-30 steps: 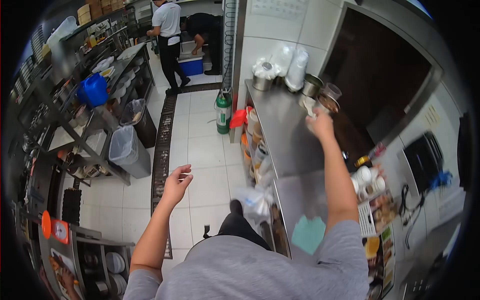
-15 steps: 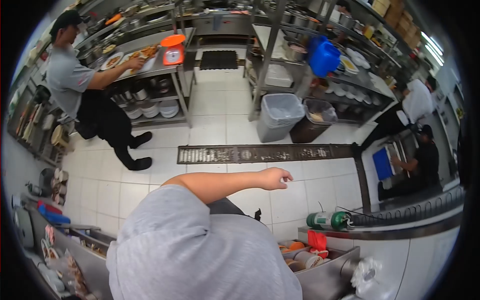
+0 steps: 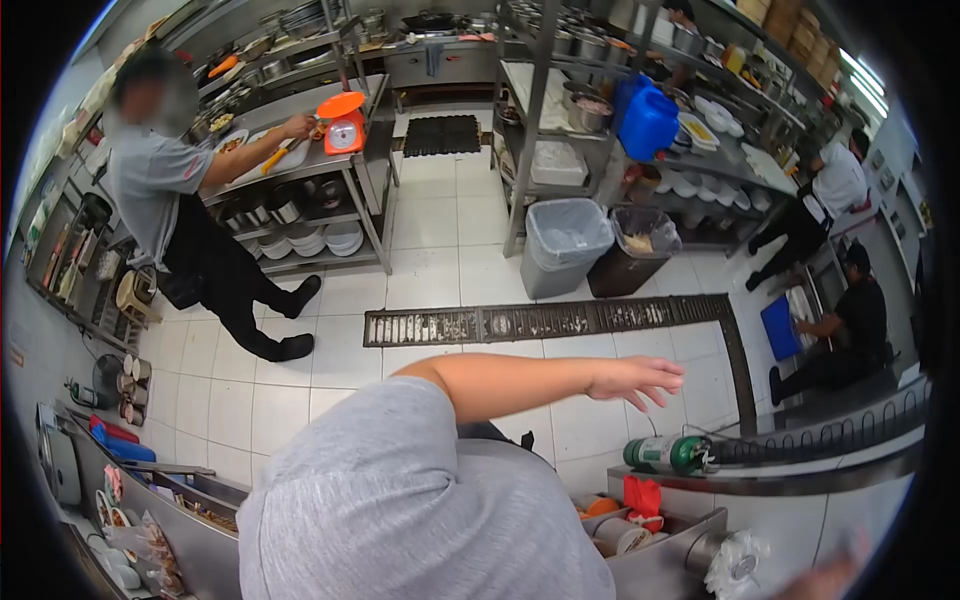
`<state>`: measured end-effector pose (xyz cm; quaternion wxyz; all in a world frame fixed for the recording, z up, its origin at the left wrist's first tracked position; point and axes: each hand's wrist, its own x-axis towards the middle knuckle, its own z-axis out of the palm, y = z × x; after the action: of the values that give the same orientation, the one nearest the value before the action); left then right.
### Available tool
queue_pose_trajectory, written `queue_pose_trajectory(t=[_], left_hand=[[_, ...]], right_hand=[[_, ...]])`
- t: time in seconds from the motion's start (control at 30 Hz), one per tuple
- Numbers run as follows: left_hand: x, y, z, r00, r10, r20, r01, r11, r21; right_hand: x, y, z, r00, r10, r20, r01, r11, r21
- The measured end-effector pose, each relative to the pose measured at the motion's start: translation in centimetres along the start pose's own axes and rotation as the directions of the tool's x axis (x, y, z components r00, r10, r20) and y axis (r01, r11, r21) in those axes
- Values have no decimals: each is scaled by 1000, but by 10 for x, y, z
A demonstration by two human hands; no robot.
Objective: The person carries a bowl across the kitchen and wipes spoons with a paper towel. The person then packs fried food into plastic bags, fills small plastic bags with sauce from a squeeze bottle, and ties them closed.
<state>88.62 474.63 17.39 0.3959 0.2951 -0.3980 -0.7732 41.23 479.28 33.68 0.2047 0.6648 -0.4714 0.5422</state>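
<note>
My left hand [image 3: 636, 381] is stretched out over the white floor tiles, its fingers apart and nothing in them. It is above and short of the green gas cylinder [image 3: 668, 453], without touching it. Low at the right edge, my right hand [image 3: 828, 578] is smeared by motion and partly cut off; its fingers and anything in them cannot be made out. Near it is a metal pot with clear plastic bags [image 3: 738, 562]. A red cloth-like item [image 3: 643, 500] lies by containers under the counter.
A person [image 3: 170, 190] at the left reaches over a steel table [image 3: 375, 95] with an orange scale [image 3: 343, 125]. Two bins [image 3: 568, 250] stand before shelving. A floor drain [image 3: 520, 321] crosses the tiles. Two people are at the far right, one low beside a blue box [image 3: 780, 325].
The view has swung away from the steel counter. My left hand has reached farther right and its fingers have spread. My right hand has come back into view, blurred, at the lower right.
</note>
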Motion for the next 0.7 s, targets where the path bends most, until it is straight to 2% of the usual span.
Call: queue_pose_trajectory(t=[0.03,0.07,0.1,0.13,0.17,0.2,0.23,0.27,0.3,0.33,0.37,0.43,0.47,0.5,0.53,0.57,0.63,0.67,0.7], left_hand=[[-10,12,3,996,63,59,-51,980,-194],[-24,23,0,995,89,45,-79,979,-189],[-41,34,-6,984,168,60,-153,967,-203],[-57,44,-18,967,245,72,-225,950,-218],[-79,52,-44,961,271,53,-255,944,-208],[-110,57,-79,911,377,-168,-354,923,151],[-147,58,-114,790,514,-335,-315,808,498],[-190,59,-148,544,735,-405,-228,593,772],[-237,59,-179,269,904,-332,-21,350,937],[-283,60,-206,227,925,-304,150,275,950],[-327,52,-225,197,938,-287,314,217,924],[-406,38,-258,387,920,-65,434,-119,893],[-441,31,-271,384,921,-68,448,-121,886],[-473,24,-282,535,841,-79,493,-235,838],[-502,21,-294,667,737,-108,514,-350,783],[-527,21,-303,663,740,-118,525,-346,778],[-567,20,-321,599,726,-338,689,-251,680],[-580,8,-345,596,724,-348,695,-247,675],[-590,-10,-384,281,765,-580,478,412,776]], right_hand=[[-16,-62,75,937,-151,315,90,976,199],[-54,-170,141,841,-11,540,-377,704,601],[-64,-256,170,639,-181,748,-419,733,535],[-99,-280,204,302,-285,910,-598,686,414],[-120,-313,233,284,-603,745,-357,655,666],[-127,-344,253,280,-632,723,-344,637,690],[-135,-375,268,285,-614,736,-483,571,663],[-146,-405,285,285,-590,755,-616,491,616],[-156,-433,310,285,-605,743,-620,474,625],[-163,-463,345,117,-535,837,-900,299,318],[-173,-493,369,-113,-502,858,-993,85,-81],[-182,-580,411,-293,-717,633,-890,-37,-454],[-199,-619,437,-293,-742,603,-864,-64,-499],[-220,-657,464,-292,-765,574,-835,-90,-544],[-237,-699,486,-266,-722,639,-894,-63,-444],[-255,-738,504,-235,-676,699,-939,-28,-343],[-281,-803,542,-295,-666,685,-955,184,-233],[-290,-834,549,-285,-696,659,-958,230,-172],[-297,-867,553,-271,-727,631,-958,269,-102]])
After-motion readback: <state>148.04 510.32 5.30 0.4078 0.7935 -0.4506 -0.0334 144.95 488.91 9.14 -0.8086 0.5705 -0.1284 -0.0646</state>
